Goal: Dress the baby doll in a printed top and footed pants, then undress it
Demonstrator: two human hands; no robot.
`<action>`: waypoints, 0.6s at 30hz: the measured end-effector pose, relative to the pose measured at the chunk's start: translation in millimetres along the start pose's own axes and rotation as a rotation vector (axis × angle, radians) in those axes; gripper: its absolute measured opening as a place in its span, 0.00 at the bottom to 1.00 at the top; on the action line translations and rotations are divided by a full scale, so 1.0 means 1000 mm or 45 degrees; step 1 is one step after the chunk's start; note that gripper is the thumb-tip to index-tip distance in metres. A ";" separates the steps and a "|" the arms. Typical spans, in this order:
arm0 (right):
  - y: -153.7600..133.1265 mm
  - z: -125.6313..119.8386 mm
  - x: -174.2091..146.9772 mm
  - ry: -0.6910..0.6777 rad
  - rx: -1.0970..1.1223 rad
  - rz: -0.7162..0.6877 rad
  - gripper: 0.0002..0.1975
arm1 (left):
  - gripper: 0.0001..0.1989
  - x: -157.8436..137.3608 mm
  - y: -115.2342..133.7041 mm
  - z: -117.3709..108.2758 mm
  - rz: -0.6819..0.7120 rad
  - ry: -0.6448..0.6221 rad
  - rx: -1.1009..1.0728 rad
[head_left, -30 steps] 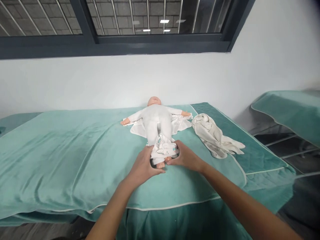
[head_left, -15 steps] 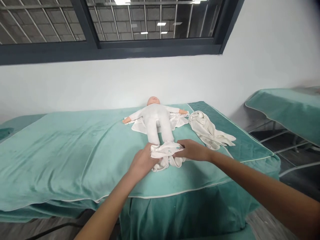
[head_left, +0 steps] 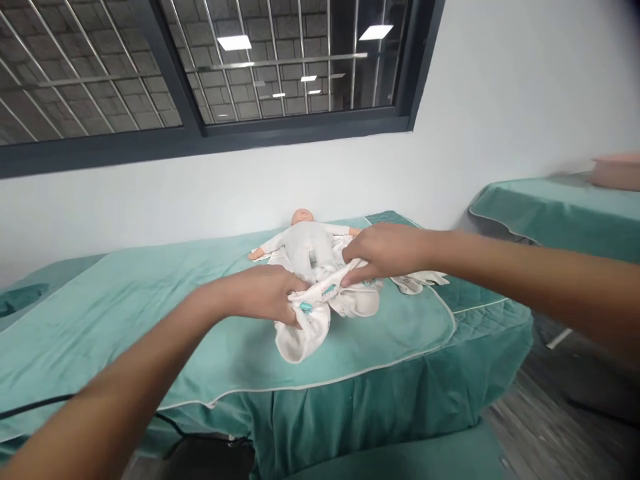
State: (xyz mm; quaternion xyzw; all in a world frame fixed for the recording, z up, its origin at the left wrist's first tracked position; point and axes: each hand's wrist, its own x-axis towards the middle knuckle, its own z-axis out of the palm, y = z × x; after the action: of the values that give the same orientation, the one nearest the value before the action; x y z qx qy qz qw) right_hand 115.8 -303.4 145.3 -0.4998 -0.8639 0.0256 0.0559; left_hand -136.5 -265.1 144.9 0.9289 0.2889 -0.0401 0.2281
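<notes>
A baby doll (head_left: 306,240) with a white cloth body lies on its back on the green-covered bed, head toward the wall and arms spread. White baby pants (head_left: 320,293) with small teal prints are around its legs, the leg ends hanging toward me. My left hand (head_left: 265,293) pinches the waistband at the left. At the right, my right hand (head_left: 383,253) grips the same waistband, fingers curled over it. The doll's feet are hidden in the cloth. White cloth lies spread beneath its upper body and arms.
A crumpled white garment (head_left: 417,280) lies to the right of the doll, partly behind my right arm. The bed (head_left: 150,320) runs along the wall under a barred window (head_left: 280,67). Another green-covered bed (head_left: 550,207) at right carries a pink container (head_left: 617,172).
Both hands have drawn the pants' waistband up the doll's legs, from the feet toward the thighs. The hands are higher and wider apart. My view has tilted and shifted.
</notes>
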 end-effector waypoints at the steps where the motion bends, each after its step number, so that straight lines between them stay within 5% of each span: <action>1: -0.005 -0.013 0.001 -0.007 -0.084 -0.037 0.22 | 0.03 -0.002 0.007 -0.010 -0.019 -0.060 0.078; 5: -0.028 -0.058 0.007 -0.104 -0.309 -0.220 0.24 | 0.13 -0.007 0.036 -0.048 -0.106 -0.342 0.264; 9: -0.047 -0.089 0.011 -0.155 -0.378 -0.307 0.23 | 0.18 -0.014 0.058 -0.073 -0.200 -0.411 0.310; 18: -0.045 -0.114 0.005 -0.119 0.340 -0.190 0.24 | 0.21 -0.024 0.061 -0.094 -0.099 -0.567 -0.079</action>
State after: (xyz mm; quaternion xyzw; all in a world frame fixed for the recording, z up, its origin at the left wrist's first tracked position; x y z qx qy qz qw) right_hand 88.5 -323.1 262.9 -0.4207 -0.8892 0.1594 0.0832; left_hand -127.9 -279.5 258.0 0.8779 0.2680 -0.2439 0.3131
